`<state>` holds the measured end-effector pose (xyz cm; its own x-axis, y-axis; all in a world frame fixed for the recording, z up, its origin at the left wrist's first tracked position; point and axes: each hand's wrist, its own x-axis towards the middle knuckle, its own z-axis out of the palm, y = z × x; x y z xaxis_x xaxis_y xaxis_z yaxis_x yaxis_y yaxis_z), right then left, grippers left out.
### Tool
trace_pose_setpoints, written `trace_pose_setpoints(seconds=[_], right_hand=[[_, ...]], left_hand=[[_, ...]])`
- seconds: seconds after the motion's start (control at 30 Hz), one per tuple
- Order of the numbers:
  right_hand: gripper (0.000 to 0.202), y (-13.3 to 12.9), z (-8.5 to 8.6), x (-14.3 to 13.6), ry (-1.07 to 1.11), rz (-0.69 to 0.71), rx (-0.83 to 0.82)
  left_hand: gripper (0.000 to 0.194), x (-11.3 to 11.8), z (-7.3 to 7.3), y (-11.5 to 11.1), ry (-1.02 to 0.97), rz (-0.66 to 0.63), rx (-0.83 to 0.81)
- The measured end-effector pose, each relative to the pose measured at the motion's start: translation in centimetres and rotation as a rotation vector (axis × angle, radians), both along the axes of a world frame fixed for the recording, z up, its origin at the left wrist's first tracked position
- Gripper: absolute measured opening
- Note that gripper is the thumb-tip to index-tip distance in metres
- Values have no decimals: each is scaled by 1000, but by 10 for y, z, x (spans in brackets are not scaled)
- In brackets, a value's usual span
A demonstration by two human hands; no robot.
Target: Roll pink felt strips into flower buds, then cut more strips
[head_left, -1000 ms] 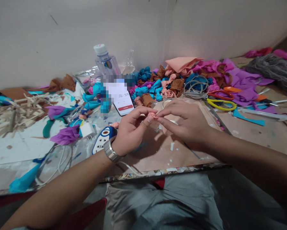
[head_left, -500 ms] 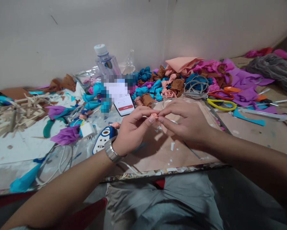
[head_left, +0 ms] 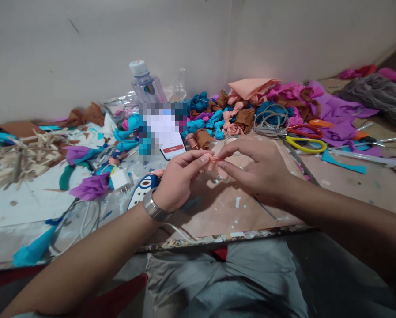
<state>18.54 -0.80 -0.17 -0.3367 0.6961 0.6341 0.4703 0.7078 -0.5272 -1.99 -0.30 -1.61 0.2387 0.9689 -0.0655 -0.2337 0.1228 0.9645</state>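
A small peach crepe-paper rose [head_left: 214, 159] is pinched between my two hands above the brown board [head_left: 214, 212]. My left hand [head_left: 182, 179], with a metal watch on its wrist, grips the paper's left side between thumb and forefinger. From the other side, my right hand [head_left: 254, 165] pinches it with thumb and fingertips. The fingers cover part of the paper. Just left of my left hand lie a blue-and-white power strip [head_left: 141, 192] and another peach paper piece [head_left: 159, 172].
A phone [head_left: 171, 145] leans before a water bottle [head_left: 146, 86]. Crumpled coloured paper [head_left: 217, 117] is heaped along the wall. Yellow-handled scissors [head_left: 308, 145] and grey yarn [head_left: 376, 95] lie right, wooden sticks [head_left: 35, 150] left. A white charger [head_left: 121, 178] stands near a purple paper flower [head_left: 90, 186].
The peach rose has turned in my fingers: its spiral face showed before, and now a folded side shows. My left fingers have shifted slightly; both hands still hold it.
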Motion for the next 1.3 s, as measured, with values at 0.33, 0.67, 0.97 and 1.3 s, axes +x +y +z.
trace_pose_setpoints(seconds=[0.33,0.67,0.97,1.3], right_hand=[[6,0,1,0,-9,23,33],[7,-2,2,-1,15,26,-49],[11,-2,4,-1,-3,25,-36],[12,-1,1,-1,-21,-1,-1]], left_hand=[[25,3,6,-3,-96,-89,-72],[28,2,6,-4,-91,-98,-49],[19,0,0,-2,11,-63,85],[24,-3,-4,-3,75,-60,191]])
